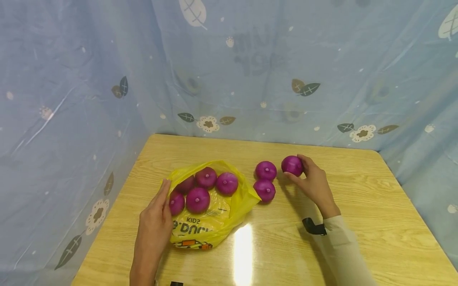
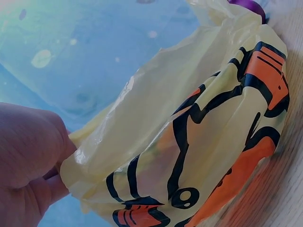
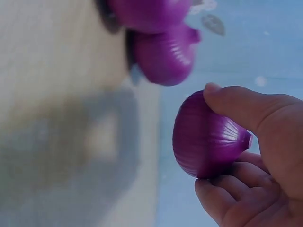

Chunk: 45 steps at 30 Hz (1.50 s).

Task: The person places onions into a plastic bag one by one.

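My right hand (image 1: 315,183) holds a purple onion (image 1: 292,165) between thumb and fingers, raised over the table; its pointed stem end (image 3: 249,140) faces the palm in the right wrist view. Just left of it, two more purple onions (image 1: 266,171) sit close together on the table. A yellow plastic bag (image 1: 214,222) with printed letters lies with its mouth spread, and several purple onions (image 1: 198,200) are inside it. At the bag's left rim, my left hand (image 1: 154,222) pinches the plastic between thumb and fingers. An orange and black print (image 2: 265,71) covers the bag's near side.
The light wood table (image 1: 372,206) has its back edge against a blue curtain (image 1: 257,71) with leaf and flower prints. A bright reflection lies on the wood in front of the bag. A black strap (image 1: 314,227) is on the right wrist.
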Tool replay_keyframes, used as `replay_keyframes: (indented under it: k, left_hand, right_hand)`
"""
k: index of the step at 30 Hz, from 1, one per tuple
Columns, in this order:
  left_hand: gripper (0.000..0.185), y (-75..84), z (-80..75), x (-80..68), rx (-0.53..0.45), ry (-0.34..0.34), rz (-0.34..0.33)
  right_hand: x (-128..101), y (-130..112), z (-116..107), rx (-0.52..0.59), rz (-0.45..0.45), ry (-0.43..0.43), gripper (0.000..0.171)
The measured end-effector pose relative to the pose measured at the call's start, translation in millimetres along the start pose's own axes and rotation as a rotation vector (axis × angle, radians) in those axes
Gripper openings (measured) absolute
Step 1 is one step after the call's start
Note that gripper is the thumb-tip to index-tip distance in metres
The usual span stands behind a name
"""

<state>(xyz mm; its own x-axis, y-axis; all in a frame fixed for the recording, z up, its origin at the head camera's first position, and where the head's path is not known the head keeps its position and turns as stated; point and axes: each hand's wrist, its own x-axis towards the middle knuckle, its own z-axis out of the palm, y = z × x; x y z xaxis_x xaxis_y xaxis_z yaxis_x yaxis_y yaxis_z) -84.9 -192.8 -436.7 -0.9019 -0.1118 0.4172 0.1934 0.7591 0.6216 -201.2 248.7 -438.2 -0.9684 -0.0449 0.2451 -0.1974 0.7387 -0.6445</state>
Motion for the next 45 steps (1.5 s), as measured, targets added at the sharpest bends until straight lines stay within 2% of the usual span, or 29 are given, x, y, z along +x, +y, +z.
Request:
replay_keyframes:
  k: [12, 25, 29, 35, 41, 45]
  left_hand:
    - [0.066, 1.1, -1.5, -0.8, 0.001, 0.018, 0.023]
    - [0.065, 3.1, -2.1, -0.7, -0.001, 0.038, 0.048]
    - [0.066, 2.7, -1.6, -1.0, -0.002, 0.038, 0.042]
    - [0.065, 2.2, -0.5, -2.7, -0.01, 0.024, 0.029]
    - [0.068, 1.0, 1.3, -3.2, -0.007, 0.036, 0.049]
    - [0.068, 2.0, 0.6, -3.3, -0.008, 0.045, 0.056]
  right_hand:
    - [-4, -45, -20, 0.005, -0.101, -0.022, 0.079]
    - [-10, -93, -29, 0.001, -0.26, -0.12, 0.074]
    - [-12, -106, -28, 0.001, -0.292, -0.18, 0.075]
    - [-13, -122, -19, 0.013, -0.286, -0.262, 0.077]
    - [-16, -138, -6, 0.062, -0.277, -0.316, 0.075]
    - [-17, -145, 6, 0.048, -0.312, -0.325, 0.074]
